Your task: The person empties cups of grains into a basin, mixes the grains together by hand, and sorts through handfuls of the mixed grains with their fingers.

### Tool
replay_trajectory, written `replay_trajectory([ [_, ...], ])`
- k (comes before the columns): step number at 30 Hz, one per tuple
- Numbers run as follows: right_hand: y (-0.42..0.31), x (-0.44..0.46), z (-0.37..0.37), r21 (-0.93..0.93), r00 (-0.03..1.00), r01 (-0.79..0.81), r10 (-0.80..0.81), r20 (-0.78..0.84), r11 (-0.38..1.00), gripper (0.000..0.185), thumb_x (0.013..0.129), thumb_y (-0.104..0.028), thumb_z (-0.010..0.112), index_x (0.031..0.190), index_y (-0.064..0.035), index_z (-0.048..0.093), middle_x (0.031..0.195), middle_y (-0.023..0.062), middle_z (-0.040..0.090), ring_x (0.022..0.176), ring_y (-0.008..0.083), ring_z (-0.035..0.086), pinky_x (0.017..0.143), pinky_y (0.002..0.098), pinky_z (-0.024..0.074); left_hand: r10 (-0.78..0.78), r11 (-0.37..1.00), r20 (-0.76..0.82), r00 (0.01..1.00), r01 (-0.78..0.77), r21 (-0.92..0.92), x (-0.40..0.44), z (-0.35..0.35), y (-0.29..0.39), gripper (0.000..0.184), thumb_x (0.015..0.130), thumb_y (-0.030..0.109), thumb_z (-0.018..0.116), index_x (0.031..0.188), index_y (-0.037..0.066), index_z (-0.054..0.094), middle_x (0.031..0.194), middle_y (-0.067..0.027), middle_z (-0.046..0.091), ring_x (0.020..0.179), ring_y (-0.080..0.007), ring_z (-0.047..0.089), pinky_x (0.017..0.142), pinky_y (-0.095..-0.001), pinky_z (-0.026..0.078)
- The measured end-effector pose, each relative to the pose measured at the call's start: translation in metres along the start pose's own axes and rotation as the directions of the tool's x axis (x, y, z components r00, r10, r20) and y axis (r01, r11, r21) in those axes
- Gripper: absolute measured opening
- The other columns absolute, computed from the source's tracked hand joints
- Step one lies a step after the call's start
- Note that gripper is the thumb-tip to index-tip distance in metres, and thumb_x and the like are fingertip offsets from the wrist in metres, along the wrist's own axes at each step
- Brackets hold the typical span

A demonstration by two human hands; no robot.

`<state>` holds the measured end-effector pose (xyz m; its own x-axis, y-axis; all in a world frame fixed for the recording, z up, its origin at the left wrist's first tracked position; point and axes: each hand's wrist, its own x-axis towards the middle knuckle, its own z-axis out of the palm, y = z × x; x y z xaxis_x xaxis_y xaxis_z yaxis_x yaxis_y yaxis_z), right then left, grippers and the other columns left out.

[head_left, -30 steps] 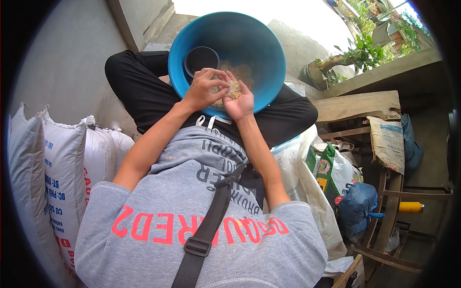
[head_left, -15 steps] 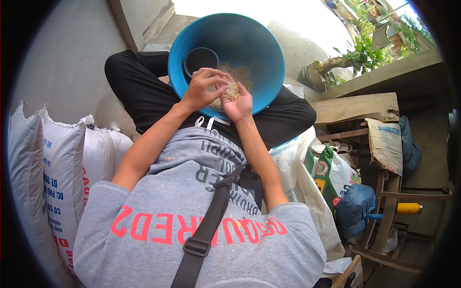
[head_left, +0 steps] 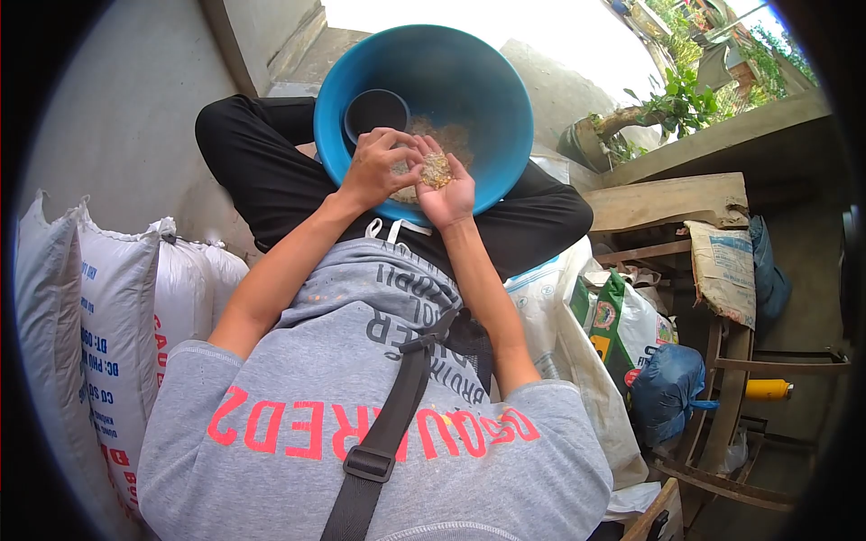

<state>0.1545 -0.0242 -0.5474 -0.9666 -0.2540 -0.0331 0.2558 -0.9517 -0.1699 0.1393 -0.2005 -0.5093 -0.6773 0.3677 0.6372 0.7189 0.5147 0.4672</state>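
Note:
My right hand (head_left: 448,200) lies palm up with its fingers spread, cupping a small heap of yellow and whitish grain (head_left: 437,170). Beside it, my left hand (head_left: 373,169) has its fingers bent and drawn toward the thumb at the edge of the heap. Whatever is between those fingertips is too small to make out. Both hands are over the near rim of a large blue basin (head_left: 496,90), which tilts toward me between my crossed legs. Inside it are a dark round bowl (head_left: 377,110) on the left and a layer of brownish loose material (head_left: 451,137), partly covered by my hands.
Tall white printed sacks (head_left: 117,298) stand along the left wall. To my right are a green-and-white bag (head_left: 622,316), a blue plastic bag (head_left: 667,388) and a wooden frame (head_left: 731,397) with a plank (head_left: 672,200). A potted plant (head_left: 681,106) is beyond.
My left fingers have shifted very slightly over the grain. My right palm stays in place, and the basin and bowl look nearly the same.

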Motion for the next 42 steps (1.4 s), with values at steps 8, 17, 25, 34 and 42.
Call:
replay_trajectory([
  [8, 0.003, 0.001, 0.004, 0.023, 0.993, -0.101, 0.102, -0.056, 0.995, 0.054, 0.108, -0.023, 0.033, 0.154, 0.0064, 0.031, 0.159, 0.0254, 0.037, 0.146, 0.0361, 0.041, 0.124, 0.05, 0.0324, -0.358, 0.923, -0.209, 0.91, 0.311, -0.225, 0.003, 0.005, -0.016, 0.021, 0.085, 0.026, 0.077, 0.101, 0.014, 0.08, 0.125, -0.0051, 0.068, 0.122, -0.028, 0.057, 0.107, -0.0426, 0.042],
  [17, 0.006, -0.001, 0.002, -0.131, 0.984, -0.149, 0.134, -0.119, 0.98, 0.049, 0.11, -0.024, 0.032, 0.148, 0.005, 0.041, 0.146, 0.0211, 0.05, 0.142, 0.0331, 0.045, 0.123, 0.0468, 0.0346, -0.067, 0.998, -0.03, 0.997, 0.067, -0.005, -0.004, 0.009, -0.008, 0.021, 0.085, 0.026, 0.077, 0.104, 0.019, 0.082, 0.136, -0.0073, 0.065, 0.134, -0.0323, 0.051, 0.112, -0.0467, 0.036],
  [25, 0.008, -0.001, 0.007, -0.149, 0.985, -0.156, 0.143, -0.091, 0.977, 0.043, 0.109, -0.024, 0.035, 0.14, 0.0027, 0.049, 0.136, 0.0177, 0.058, 0.132, 0.0293, 0.054, 0.118, 0.0451, 0.0398, 0.004, 0.998, -0.006, 1.0, -0.005, -0.056, -0.002, 0.009, -0.01, 0.016, 0.083, 0.023, 0.081, 0.099, 0.018, 0.083, 0.128, -0.0043, 0.069, 0.128, -0.0283, 0.056, 0.107, -0.0443, 0.041],
  [34, 0.007, -0.004, 0.015, -0.182, 0.984, -0.126, 0.1, -0.144, 0.975, 0.046, 0.108, -0.029, 0.034, 0.134, 0.0025, 0.054, 0.131, 0.0164, 0.062, 0.125, 0.029, 0.059, 0.114, 0.0479, 0.044, -0.058, 0.992, -0.073, 0.996, 0.05, -0.115, 0.0, 0.006, -0.013, 0.016, 0.082, 0.024, 0.084, 0.097, 0.017, 0.083, 0.11, -0.0009, 0.072, 0.11, -0.0227, 0.06, 0.098, -0.0399, 0.045],
  [42, 0.007, -0.004, 0.019, -0.106, 0.982, -0.162, 0.149, -0.119, 0.981, 0.05, 0.107, -0.034, 0.035, 0.132, 0.0046, 0.054, 0.129, 0.0185, 0.062, 0.121, 0.0315, 0.062, 0.113, 0.0446, 0.0463, 0.063, 0.993, 0.002, 0.998, -0.063, -0.095, 0.001, 0.004, -0.001, 0.015, 0.079, 0.022, 0.085, 0.093, 0.016, 0.083, 0.114, -0.0029, 0.072, 0.114, -0.0234, 0.06, 0.098, -0.0388, 0.044],
])
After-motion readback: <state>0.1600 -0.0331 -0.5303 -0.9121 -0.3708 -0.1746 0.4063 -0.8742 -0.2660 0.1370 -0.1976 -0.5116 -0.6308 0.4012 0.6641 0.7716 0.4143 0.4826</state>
